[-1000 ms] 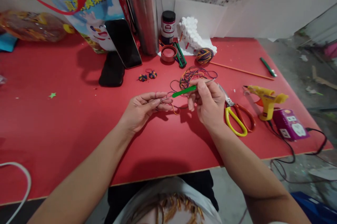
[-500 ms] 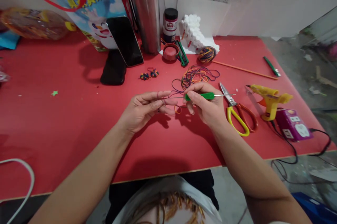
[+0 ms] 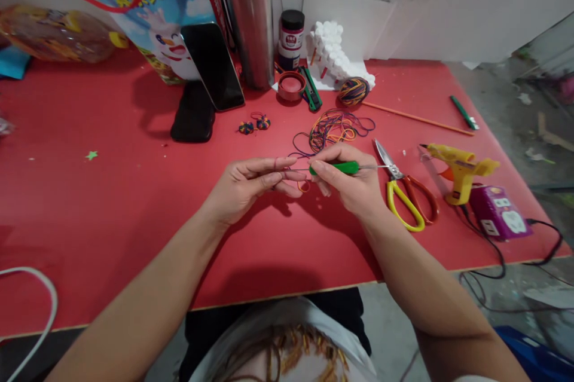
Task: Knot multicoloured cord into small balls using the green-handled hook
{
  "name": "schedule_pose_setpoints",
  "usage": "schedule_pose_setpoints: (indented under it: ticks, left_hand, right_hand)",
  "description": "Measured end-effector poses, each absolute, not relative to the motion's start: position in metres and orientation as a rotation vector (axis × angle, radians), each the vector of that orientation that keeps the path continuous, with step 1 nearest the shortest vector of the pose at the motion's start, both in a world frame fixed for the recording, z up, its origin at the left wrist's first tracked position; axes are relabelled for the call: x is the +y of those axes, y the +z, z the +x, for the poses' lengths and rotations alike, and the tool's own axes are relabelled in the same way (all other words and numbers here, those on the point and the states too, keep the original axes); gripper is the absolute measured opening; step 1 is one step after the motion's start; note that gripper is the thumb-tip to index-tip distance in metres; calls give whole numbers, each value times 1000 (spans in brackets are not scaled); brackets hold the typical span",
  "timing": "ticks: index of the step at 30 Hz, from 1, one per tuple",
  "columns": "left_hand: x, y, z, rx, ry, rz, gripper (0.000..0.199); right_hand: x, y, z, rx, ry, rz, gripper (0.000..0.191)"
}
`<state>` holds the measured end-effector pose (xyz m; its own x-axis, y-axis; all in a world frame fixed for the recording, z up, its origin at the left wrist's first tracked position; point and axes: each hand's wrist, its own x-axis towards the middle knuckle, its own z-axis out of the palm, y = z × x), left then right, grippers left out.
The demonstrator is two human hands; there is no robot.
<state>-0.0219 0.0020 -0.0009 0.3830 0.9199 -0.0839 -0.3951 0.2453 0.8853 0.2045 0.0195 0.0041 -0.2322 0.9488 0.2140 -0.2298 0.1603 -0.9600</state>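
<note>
On my feed, left to right: left hand (image 3: 246,188) mid-frame, half-curled, thread (image 3: 277,163) looped round its index finger; can't tell if the thumb pinches it. Two small knotted thread balls (image 3: 254,125) lie above it. Loose thread tangle (image 3: 332,129) sits just right of centre. Below that, right hand (image 3: 352,182) grips the green-handled crochet hook (image 3: 344,168), shaft pointing at the left fingers. Scissors (image 3: 406,199) partly open, right of frame centre; yellow glue gun (image 3: 460,164) far right.
</note>
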Motion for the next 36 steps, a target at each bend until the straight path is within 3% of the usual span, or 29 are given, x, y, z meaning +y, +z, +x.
schedule_pose_setpoints:
  ticks: [10,19,26,36]
  left_hand:
    - [0,10,-18,582,990,658,27]
    - [1,5,-16,600,1099,535,28]
    - [1,8,-19,520,1021,615,27]
    - [-1,10,-21,548,978,798,26]
  right_hand:
    - [16,2,197,-1283,1369,-672,10]
    - [3,-3,184,-1523,921,-703,19]
    - [10,-4,191,-1375,1216,-650,10]
    - [10,6,205,-1386,1237,-697,5]
